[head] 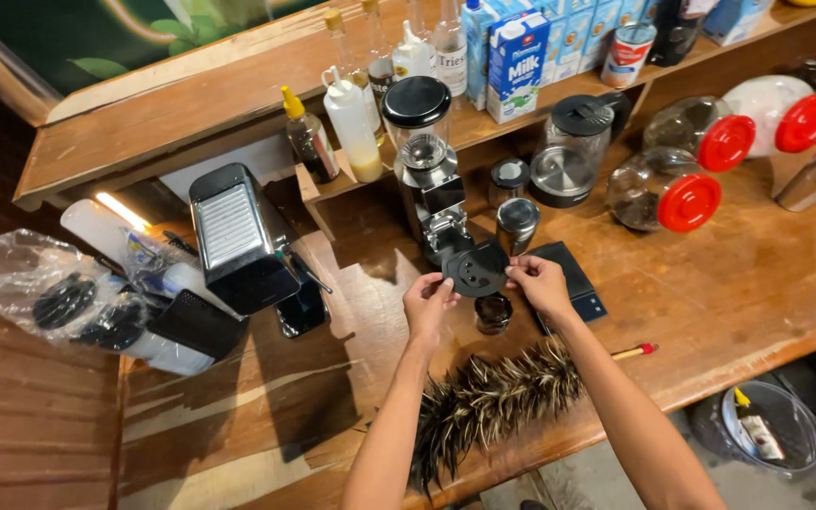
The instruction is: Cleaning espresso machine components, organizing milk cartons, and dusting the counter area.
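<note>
Both my hands hold a round black perforated disc (477, 269) just below the coffee grinder (427, 165). My left hand (429, 300) pinches the disc's left edge and my right hand (538, 281) grips its right edge. Under the disc a small dark cup (493, 313) stands on the wooden counter (710, 283). A flat black scale (573, 281) lies partly under my right hand. A feather duster (488, 397) with a red-tipped handle lies across the counter's front edge, beneath my forearms.
A black espresso machine (243, 236) stands to the left, with bagged black lids (59, 302) beyond it. Metal tins (518, 219), a glass pot (569, 161), red-lidded jars (672, 189), squeeze bottles (351, 123) and milk cartons (518, 61) crowd the back and shelf. A bin (767, 425) sits on the floor.
</note>
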